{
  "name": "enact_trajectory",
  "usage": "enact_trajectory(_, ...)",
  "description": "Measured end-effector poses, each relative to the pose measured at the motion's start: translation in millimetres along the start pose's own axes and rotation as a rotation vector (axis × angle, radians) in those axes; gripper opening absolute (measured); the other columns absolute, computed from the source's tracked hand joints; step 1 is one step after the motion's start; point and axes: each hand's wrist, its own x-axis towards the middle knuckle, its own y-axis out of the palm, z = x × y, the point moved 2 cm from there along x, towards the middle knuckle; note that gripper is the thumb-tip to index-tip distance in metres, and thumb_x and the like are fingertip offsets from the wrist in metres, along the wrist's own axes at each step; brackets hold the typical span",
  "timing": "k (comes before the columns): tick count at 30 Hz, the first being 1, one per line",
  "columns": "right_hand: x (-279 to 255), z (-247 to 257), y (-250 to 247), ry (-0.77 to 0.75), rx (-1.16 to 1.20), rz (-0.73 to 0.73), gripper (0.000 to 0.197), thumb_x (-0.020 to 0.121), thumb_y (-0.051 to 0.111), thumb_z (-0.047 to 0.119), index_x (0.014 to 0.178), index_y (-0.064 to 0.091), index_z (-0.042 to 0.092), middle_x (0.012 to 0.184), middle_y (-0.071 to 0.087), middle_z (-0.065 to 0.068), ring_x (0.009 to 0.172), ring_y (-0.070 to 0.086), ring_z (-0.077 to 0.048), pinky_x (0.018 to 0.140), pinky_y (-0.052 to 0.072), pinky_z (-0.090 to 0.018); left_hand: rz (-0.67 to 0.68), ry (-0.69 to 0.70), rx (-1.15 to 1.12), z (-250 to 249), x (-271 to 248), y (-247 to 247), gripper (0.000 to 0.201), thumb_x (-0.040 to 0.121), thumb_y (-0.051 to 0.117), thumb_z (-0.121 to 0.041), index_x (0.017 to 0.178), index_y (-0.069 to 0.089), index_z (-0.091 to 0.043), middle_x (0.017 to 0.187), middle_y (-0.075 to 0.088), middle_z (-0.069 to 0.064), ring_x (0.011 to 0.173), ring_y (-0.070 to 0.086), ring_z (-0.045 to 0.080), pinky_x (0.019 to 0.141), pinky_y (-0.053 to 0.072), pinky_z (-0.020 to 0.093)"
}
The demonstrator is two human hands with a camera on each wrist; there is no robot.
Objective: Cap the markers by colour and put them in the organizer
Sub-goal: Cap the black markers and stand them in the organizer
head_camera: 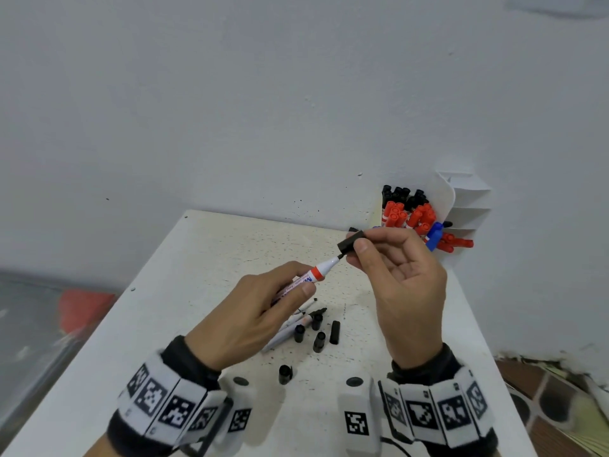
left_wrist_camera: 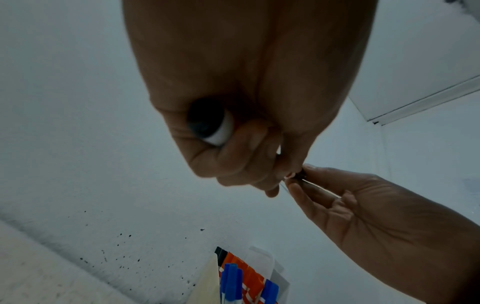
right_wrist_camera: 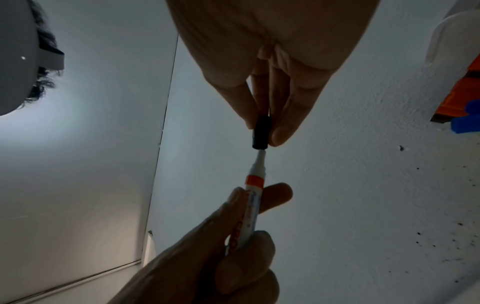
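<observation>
My left hand (head_camera: pixel 283 291) grips a white marker (head_camera: pixel 321 269) with an orange-red band, tip pointing up and right. My right hand (head_camera: pixel 389 258) pinches a black cap (head_camera: pixel 351 241) between thumb and fingers, its mouth at the marker's tip. In the right wrist view the black cap (right_wrist_camera: pixel 261 131) sits just above the marker (right_wrist_camera: pixel 255 176) tip. In the left wrist view the marker's rear end (left_wrist_camera: pixel 207 121) shows inside my fist. The white organizer (head_camera: pixel 461 199) at the table's far right holds several capped black, red and blue markers.
Under my hands on the white table (head_camera: pixel 204 258) lie uncapped markers (head_camera: pixel 296 324) and several loose black caps (head_camera: pixel 319 341), one nearer me (head_camera: pixel 285 374). The table stands against a white wall. A tiled floor (head_camera: pixel 553 407) shows at the right.
</observation>
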Motion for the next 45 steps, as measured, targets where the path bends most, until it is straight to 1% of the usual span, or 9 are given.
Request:
enact_trajectory(10, -12, 4, 5, 0.006, -0.008, 0.051, 0.008, 0.084, 0.067, 0.004, 0.092, 0.067, 0.007, 0.087, 0.073, -0.009, 0.079, 0.071, -0.023, 0.073, 0.058, -0.028, -0.092, 0.041, -0.035, -7, -7, 1, 0.027, 0.102, 0.046, -0.04, 0.117, 0.066, -0.028, 0.07, 0.05, -0.012, 0.056, 0.041, 0.006, 0.055, 0.033, 0.019)
enact_trajectory(15, -23, 1, 13, -0.053, -0.037, -0.004, 0.01, 0.085, 0.067, -0.003, 0.087, 0.065, 0.007, 0.084, 0.071, -0.008, 0.079, 0.07, -0.021, 0.074, 0.057, -0.025, -0.099, 0.032, -0.093, -8, -8, 1, 0.028, 0.1, 0.05, -0.041, 0.121, 0.066, -0.033, 0.078, 0.063, -0.003, 0.058, 0.05, 0.016, 0.055, 0.043, 0.034)
enact_trajectory(21, -39, -2, 21, -0.059, -0.026, -0.074, 0.017, 0.086, 0.062, -0.004, 0.087, 0.06, 0.013, 0.086, 0.068, -0.001, 0.079, 0.068, -0.011, 0.074, 0.053, -0.016, -0.1, 0.058, -0.182, -9, -8, 6, 0.026, 0.098, 0.057, -0.032, 0.122, 0.068, -0.033, 0.076, 0.067, -0.004, 0.055, 0.049, 0.009, 0.053, 0.041, 0.025)
enact_trajectory(26, -31, -1, 9, 0.022, -0.063, 0.043, 0.016, 0.085, 0.065, -0.004, 0.092, 0.06, 0.009, 0.089, 0.071, -0.001, 0.083, 0.07, -0.016, 0.074, 0.056, -0.021, -0.106, 0.029, -0.217, -2, -5, 16, 0.024, 0.098, 0.055, -0.036, 0.118, 0.068, -0.028, 0.068, 0.059, -0.014, 0.059, 0.056, 0.008, 0.059, 0.043, 0.015)
enact_trajectory(31, 11, 9, -25, -0.07, -0.139, -0.037, 0.018, 0.086, 0.064, -0.005, 0.093, 0.061, 0.011, 0.09, 0.071, -0.01, 0.08, 0.07, -0.024, 0.073, 0.058, -0.027, -0.213, -0.101, -0.331, 27, -10, 11, 0.035, 0.088, 0.056, -0.055, 0.119, 0.064, -0.041, 0.091, 0.067, -0.003, 0.081, 0.066, 0.014, 0.063, 0.053, 0.025)
enact_trajectory(37, 104, 24, -77, -0.308, -0.512, -0.248, 0.016, 0.089, 0.066, 0.01, 0.087, 0.058, 0.024, 0.089, 0.068, 0.002, 0.084, 0.069, -0.014, 0.078, 0.057, -0.025, -0.353, -0.343, -0.887, 87, -41, 21, 0.071, 0.053, 0.084, -0.067, 0.1, 0.074, -0.015, 0.082, 0.061, 0.006, 0.064, 0.052, 0.013, 0.05, 0.044, 0.025)
enact_trajectory(42, 163, -5, -87, -0.397, -0.834, -0.177, 0.007, 0.092, 0.059, 0.012, 0.095, 0.061, 0.007, 0.088, 0.067, 0.001, 0.079, 0.066, -0.015, 0.073, 0.052, -0.013, -0.411, -0.429, -1.46, 112, -53, 37, 0.034, 0.056, 0.082, -0.023, 0.086, 0.073, -0.009, 0.074, 0.053, 0.003, 0.051, 0.048, 0.01, 0.036, 0.044, 0.022)
enact_trajectory(44, 179, -22, -86, -0.392, -0.925, -0.133, 0.007, 0.092, 0.057, 0.012, 0.094, 0.061, 0.007, 0.088, 0.069, -0.005, 0.079, 0.066, -0.019, 0.076, 0.055, -0.025, -0.378, -0.325, -1.666, 130, -57, 40, 0.039, 0.061, 0.086, -0.022, 0.095, 0.072, -0.008, 0.082, 0.06, 0.006, 0.061, 0.058, 0.014, 0.048, 0.054, 0.029)
enact_trajectory(45, 186, -31, -86, -0.381, -0.968, -0.113, 0.008, 0.093, 0.056, 0.012, 0.095, 0.06, 0.007, 0.089, 0.069, -0.008, 0.079, 0.065, -0.021, 0.077, 0.056, -0.033, -0.32, -0.299, -1.757, 134, -57, 40, 0.037, 0.081, 0.075, -0.028, 0.111, 0.068, -0.006, 0.097, 0.063, 0.011, 0.078, 0.063, 0.019, 0.067, 0.057, 0.035)
